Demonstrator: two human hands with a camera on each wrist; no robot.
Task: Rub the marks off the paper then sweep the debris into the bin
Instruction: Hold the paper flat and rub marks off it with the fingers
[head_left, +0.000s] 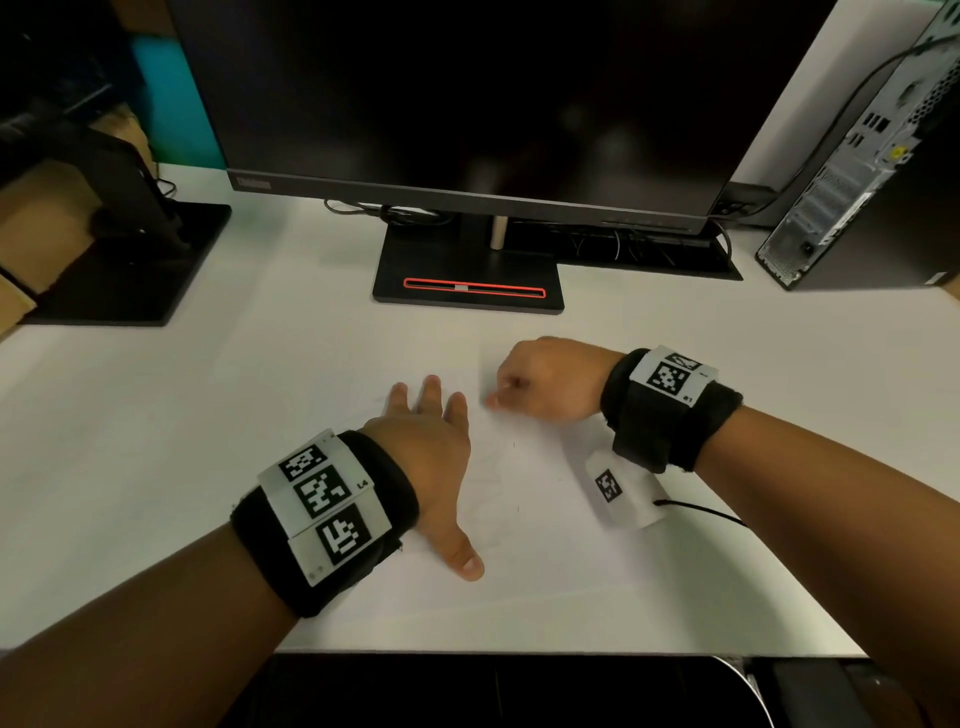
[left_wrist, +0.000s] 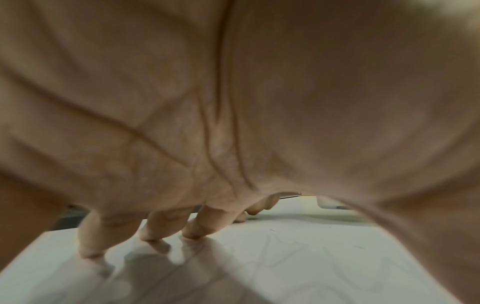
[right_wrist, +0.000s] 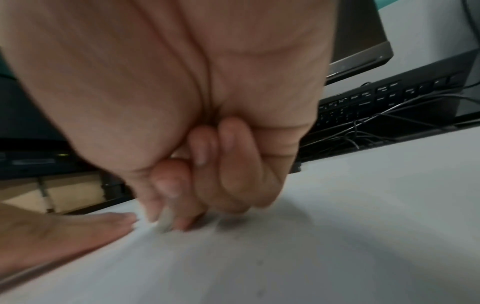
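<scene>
Head view: the rubbing step is in hand, with the paper (head_left: 545, 519) lying flat on the white worktop (head_left: 156, 415) in front of the monitor (head_left: 467, 93).

The left hand (head_left: 431, 452) is spread, fingers straight and pressing the sheet down; the left wrist view shows its fingertips (left_wrist: 193, 232) touching the paper. The right hand (head_left: 545, 379) is curled just beside them, its grip pinching a small pale thing, probably an eraser (right_wrist: 165, 221), whose tip meets the sheet near its far edge. Faint pencil marks (head_left: 493, 467) remain between the hands and nearer the person, so I judge the erasing only partly done. The next move calls for short strokes over those lines while the left hand keeps the sheet from creeping or creasing. No bin is in view, so sweeping will need it found first.
</scene>
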